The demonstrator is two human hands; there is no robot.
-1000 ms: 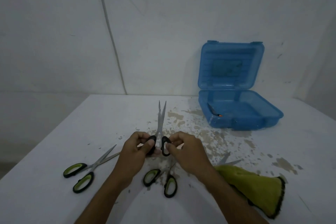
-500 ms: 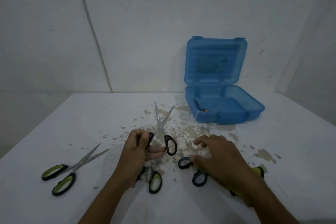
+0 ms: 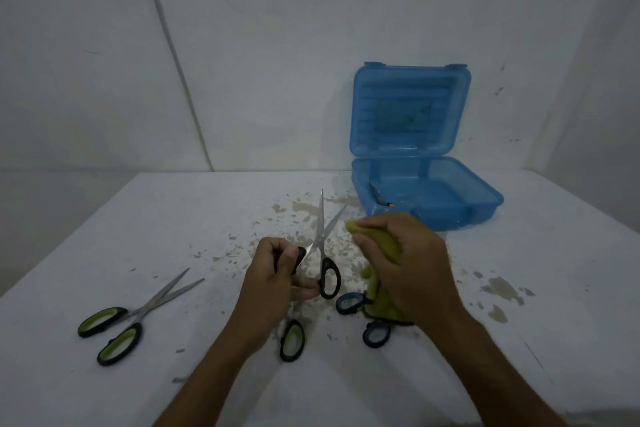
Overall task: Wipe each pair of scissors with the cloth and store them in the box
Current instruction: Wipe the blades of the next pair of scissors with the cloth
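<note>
Black-handled scissors in left hand, cloth right.

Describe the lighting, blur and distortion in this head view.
Head view: dim, bluish light with soft shadows and no glare; wide-angle bending bows the table edges and wall lines; the right hand and cloth look slightly motion-smeared, while the held scissors, left hand and box stay fairly sharp.

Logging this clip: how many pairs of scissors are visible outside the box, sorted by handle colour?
Black handles: 1, held open in the left hand at
Green-and-black handles: 2, at and
Blue handles: 1, at, partly under the cloth
Total: 4
</note>
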